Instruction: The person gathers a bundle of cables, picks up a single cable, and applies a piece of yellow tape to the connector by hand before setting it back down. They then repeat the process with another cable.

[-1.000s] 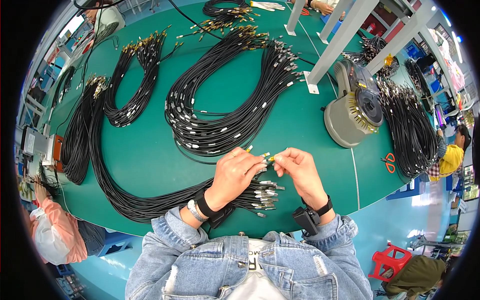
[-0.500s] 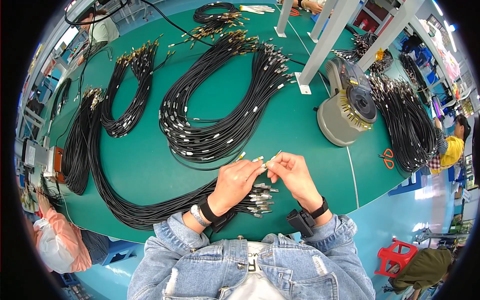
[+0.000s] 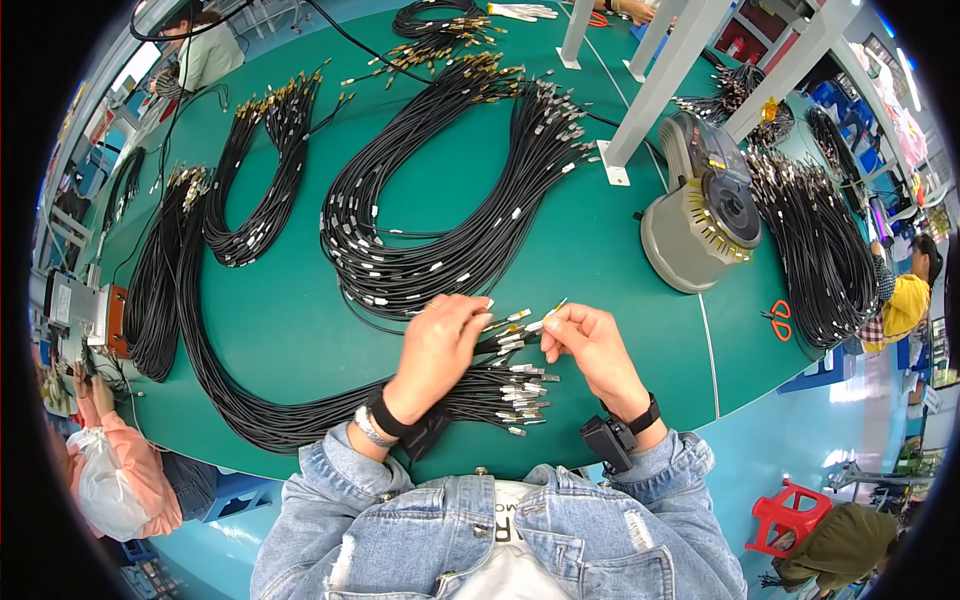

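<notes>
My right hand [image 3: 592, 345] pinches the metal-tipped end of a black cable [image 3: 536, 326] between thumb and fingers. To its left, my left hand [image 3: 440, 342] is closed with its fingertips together; a small pale bit shows at them, too small to name. Several loose cable ends with white sleeves lie between the two hands. Under and beside my left wrist runs a thick bundle of black cables [image 3: 285, 422], its silver connector ends [image 3: 525, 395] fanned out below my hands.
Beyond my hands a big looped cable bundle [image 3: 430, 265] lies on the green table [image 3: 600, 255]. On the right stand a round grey tape dispenser [image 3: 695, 235], orange-handled scissors [image 3: 780, 320] and another cable bundle [image 3: 815, 255]. Grey metal posts [image 3: 655, 90] rise behind. Co-workers sit around.
My left hand has moved left, away from my right hand, uncovering cable ends between them. My right hand stays nearly in place. The whole view has shifted slightly.
</notes>
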Tool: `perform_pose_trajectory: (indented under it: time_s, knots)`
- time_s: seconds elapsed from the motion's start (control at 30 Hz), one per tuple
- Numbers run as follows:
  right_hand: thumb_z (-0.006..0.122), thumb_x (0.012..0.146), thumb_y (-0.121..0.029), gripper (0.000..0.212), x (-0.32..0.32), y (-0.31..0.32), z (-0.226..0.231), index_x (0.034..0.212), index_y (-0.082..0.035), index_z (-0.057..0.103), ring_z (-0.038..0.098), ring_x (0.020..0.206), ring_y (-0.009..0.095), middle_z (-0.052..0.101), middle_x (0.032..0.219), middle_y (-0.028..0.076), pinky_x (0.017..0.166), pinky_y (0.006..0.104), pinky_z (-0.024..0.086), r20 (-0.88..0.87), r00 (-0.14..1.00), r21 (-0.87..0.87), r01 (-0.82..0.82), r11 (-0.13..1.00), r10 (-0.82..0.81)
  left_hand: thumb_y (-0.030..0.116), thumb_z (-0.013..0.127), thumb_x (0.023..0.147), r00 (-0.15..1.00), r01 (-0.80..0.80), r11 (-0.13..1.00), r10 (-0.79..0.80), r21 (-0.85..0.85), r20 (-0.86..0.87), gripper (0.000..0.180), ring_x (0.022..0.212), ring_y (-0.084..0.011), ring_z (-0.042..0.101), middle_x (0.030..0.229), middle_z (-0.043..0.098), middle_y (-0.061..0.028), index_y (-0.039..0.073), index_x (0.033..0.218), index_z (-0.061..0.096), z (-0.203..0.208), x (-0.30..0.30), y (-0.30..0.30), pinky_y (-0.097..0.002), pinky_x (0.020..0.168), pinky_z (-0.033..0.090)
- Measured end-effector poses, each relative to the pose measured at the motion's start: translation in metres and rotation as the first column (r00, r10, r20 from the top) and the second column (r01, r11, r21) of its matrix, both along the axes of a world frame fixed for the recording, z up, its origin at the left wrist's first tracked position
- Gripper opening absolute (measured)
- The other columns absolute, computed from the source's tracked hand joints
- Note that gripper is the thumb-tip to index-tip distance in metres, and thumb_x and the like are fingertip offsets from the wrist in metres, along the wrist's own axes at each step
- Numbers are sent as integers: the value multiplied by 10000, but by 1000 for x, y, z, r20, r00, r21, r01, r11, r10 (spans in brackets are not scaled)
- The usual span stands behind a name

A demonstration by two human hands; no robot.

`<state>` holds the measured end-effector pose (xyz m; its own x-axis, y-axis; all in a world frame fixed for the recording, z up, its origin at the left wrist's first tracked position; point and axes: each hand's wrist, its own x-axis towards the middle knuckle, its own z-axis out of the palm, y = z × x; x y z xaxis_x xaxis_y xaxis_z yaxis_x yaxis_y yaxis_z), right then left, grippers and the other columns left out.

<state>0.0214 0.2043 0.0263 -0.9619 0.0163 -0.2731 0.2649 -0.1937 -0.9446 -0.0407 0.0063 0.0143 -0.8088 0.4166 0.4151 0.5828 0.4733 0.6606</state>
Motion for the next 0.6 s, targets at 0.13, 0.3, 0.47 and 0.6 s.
perform_pose_trajectory:
  time_s: [0.13,0.3,0.47,0.6]
  knots:
    - [566,897,-120,128,-3,7,-6,862,0,594,543,637,103,603,730,35,610,226,437,35,998,102,-51,994,47,74,679,745,998,0,962,17,-273,60,113,768,-280,601,786,630,-91,8,826,636,-6,-6,-23,-366,687,482]
    - [575,889,-121,136,-8,-4,-4,904,10,604,553,671,113,603,748,32,643,236,447,-151,979,413,189,891,-138,85,688,732,993,9,951,27,-308,114,112,755,-284,590,750,606,-89,13,788,623,-7,-6,-24,-369,676,478]
    - [588,877,-114,160,-13,-19,4,954,24,608,578,737,122,626,796,46,697,255,464,-485,875,628,336,702,16,57,683,728,999,-39,981,33,-192,-37,93,739,-274,589,760,622,-84,19,779,617,7,2,-24,-362,662,476]
    - [592,872,-100,160,-12,-29,12,965,29,611,593,737,126,642,797,55,718,260,473,-417,904,600,200,775,90,42,683,734,999,26,997,-23,-76,34,100,660,-254,595,756,630,-75,26,805,614,17,17,-28,-342,589,476]
